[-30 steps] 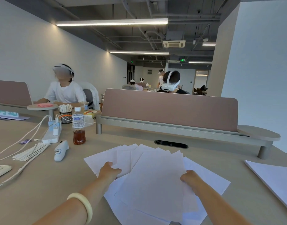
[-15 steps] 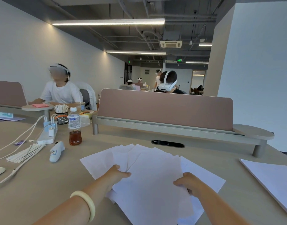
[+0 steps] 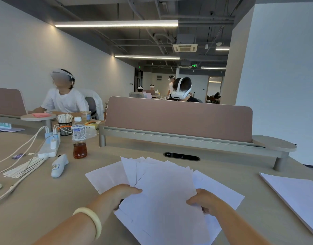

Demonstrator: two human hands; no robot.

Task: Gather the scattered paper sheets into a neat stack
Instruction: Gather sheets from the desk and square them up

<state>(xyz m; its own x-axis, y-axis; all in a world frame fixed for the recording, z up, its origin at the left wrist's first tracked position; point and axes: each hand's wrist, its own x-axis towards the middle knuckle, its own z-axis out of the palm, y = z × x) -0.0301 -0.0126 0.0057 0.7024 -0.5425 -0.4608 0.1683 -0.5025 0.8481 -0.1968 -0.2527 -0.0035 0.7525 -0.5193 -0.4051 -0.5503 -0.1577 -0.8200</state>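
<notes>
Several white paper sheets (image 3: 162,190) lie fanned and overlapping on the beige desk (image 3: 46,200) in front of me. My left hand (image 3: 123,192), with a pale bangle on the wrist, grips the left edge of the bunch, thumb on top. My right hand (image 3: 204,200) pinches the right edge of the top sheets. The sheets are lifted slightly at my hands, and their far corners splay out unevenly. One sheet (image 3: 106,175) sticks out to the left and another (image 3: 221,193) to the right, both flat on the desk.
A separate white paper stack (image 3: 293,195) lies at the right edge. To the left are a bottle of brown drink (image 3: 79,138), a white handheld device (image 3: 58,165), a power strip with cables (image 3: 49,147) and wooden sticks (image 3: 24,167). A pink divider (image 3: 178,119) stands behind; people sit beyond.
My hands have drawn the sheets closer together and toward me; the left hand moved right from the outer sheet to the bunch's edge. The fan is narrower than before.
</notes>
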